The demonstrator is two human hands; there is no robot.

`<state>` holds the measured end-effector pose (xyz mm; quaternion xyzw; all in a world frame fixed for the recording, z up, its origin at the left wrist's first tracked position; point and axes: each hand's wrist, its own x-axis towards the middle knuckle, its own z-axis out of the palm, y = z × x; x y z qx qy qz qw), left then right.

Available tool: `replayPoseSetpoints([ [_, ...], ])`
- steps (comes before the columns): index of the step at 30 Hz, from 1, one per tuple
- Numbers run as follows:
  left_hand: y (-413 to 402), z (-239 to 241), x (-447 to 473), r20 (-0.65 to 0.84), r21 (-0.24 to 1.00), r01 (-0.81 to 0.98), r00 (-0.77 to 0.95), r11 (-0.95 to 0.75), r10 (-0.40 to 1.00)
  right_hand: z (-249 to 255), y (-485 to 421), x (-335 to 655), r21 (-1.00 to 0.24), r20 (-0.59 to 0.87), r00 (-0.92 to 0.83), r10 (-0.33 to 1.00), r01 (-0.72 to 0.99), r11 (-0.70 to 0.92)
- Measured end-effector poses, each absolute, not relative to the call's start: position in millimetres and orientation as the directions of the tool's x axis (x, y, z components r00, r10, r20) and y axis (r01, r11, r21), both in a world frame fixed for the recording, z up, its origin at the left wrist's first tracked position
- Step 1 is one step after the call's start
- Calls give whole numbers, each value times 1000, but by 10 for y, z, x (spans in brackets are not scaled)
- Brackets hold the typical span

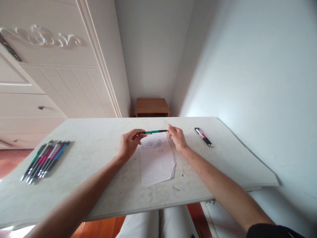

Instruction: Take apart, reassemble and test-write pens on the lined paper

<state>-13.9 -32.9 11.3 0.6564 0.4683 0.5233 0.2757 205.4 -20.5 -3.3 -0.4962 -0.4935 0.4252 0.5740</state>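
Observation:
A green and black pen (155, 132) is held level above the far end of a lined paper sheet (156, 162). My left hand (129, 143) pinches its left end. The pen's right end is pinched by my right hand (176, 137). The sheet lies on a white table (99, 172) and carries blue scribbles near its top. Its right edge is torn and ragged.
Several pens (46, 159) lie side by side at the table's left. Two more pens (203, 136) rest at the far right. A white cupboard (49, 82) stands to the left, a small wooden stand (152, 107) beyond the table, and a wall on the right.

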Motion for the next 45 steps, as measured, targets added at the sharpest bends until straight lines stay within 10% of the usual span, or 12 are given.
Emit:
replayPoseSetpoints([
  [9, -341, 124, -191, 489, 776, 406, 97, -483, 867, -3, -251, 2022, -988, 121, 150, 981, -81, 134],
  [17, -327, 117, -220, 589, 470, 652, 270, -595, 762, 17, -267, 2031, -989, 135, 163, 977, -40, 144],
  [45, -368, 151, -135, 307, 813, 482, 118, -325, 944, 15, -309, 2089, -939, 327, 103, 939, 146, 311],
])
